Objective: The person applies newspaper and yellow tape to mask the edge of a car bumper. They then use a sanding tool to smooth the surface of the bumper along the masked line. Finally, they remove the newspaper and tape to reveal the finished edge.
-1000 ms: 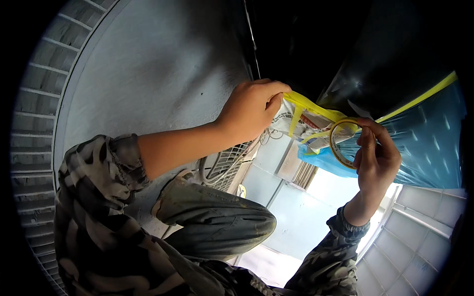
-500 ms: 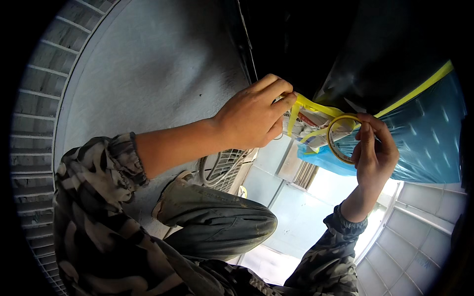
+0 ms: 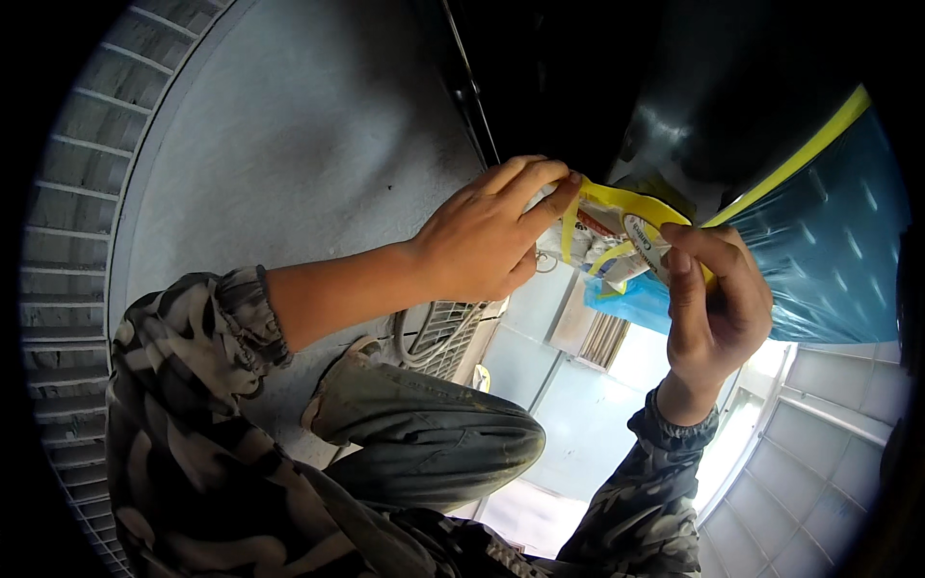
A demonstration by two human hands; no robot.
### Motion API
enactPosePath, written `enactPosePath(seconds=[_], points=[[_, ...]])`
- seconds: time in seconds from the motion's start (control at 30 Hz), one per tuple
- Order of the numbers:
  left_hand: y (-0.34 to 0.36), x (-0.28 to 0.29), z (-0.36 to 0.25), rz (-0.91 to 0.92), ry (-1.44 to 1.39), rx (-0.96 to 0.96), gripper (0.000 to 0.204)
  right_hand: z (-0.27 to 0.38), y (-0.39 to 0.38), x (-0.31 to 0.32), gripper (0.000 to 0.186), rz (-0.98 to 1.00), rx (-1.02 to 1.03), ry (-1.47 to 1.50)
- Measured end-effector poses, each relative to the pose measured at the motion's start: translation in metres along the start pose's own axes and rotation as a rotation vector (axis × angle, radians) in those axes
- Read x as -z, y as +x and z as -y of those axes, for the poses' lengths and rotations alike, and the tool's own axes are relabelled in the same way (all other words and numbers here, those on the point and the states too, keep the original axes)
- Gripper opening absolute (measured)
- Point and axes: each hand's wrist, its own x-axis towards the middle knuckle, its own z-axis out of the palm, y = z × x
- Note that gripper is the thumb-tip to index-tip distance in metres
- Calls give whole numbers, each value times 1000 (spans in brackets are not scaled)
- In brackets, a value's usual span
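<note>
Left of the blue plastic sheet (image 3: 829, 231), the right hand (image 3: 718, 294) grips a tape roll (image 3: 647, 246); farther left, the left hand (image 3: 482, 226) touches yellow strip (image 3: 626, 199), grip unclear. Taping seems in hand; next needs steady tension.

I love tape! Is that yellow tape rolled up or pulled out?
Partly pulled out: a strip runs from the left hand toward the roll in the right hand.

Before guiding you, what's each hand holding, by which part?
Right hand: round yellow tape roll, pinched by its right rim. Left hand: at left end of flat yellow tape strip; grip unclear.
</note>
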Motion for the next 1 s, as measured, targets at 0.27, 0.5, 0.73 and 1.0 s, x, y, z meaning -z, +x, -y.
enactPosePath(seconds=[0.27,0.5,0.73,1.0], points=[[17,-1,-3,9,-80,-37,59,1,-21,15,9,-15,-425,16],[20,6,6,-2,-157,-19,54,8,-41,10,17,-30,-688,436],[23,9,6,-4,-165,-45,52,-29,-53,13,19,-129,-696,573],[25,9,1,-51,-88,-124,52,-28,-69,-1,20,-110,-730,515]])
